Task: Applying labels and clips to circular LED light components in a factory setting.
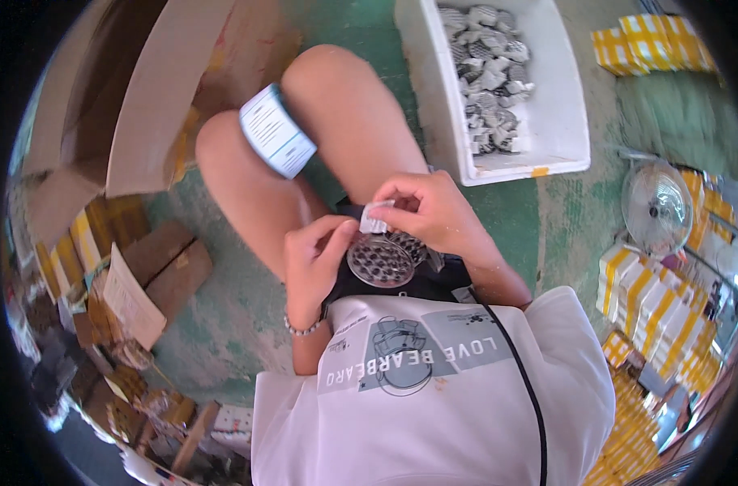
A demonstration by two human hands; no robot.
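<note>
Over my lap, my right hand [434, 212] pinches a small white paper label [374, 219] between thumb and fingers. My left hand [314, 261] is close on the left, thumb and forefinger brought together beside the label; what they hold, if anything, is too small to make out. Just below the label rests a round clear-topped disc [381, 261] with rows of dark cells. Another dark dotted piece [409, 243] lies partly hidden behind it, under my right hand. A curved sheet of printed labels [277, 130] lies across my left thigh near the knee.
A white foam box [575, 121] at the far right holds many grey-and-white round pieces. An open cardboard carton [158, 97] stands at the far left, a smaller one [170, 267] nearer. White boxes with yellow tape [648, 300] and a fan [657, 206] line the right side.
</note>
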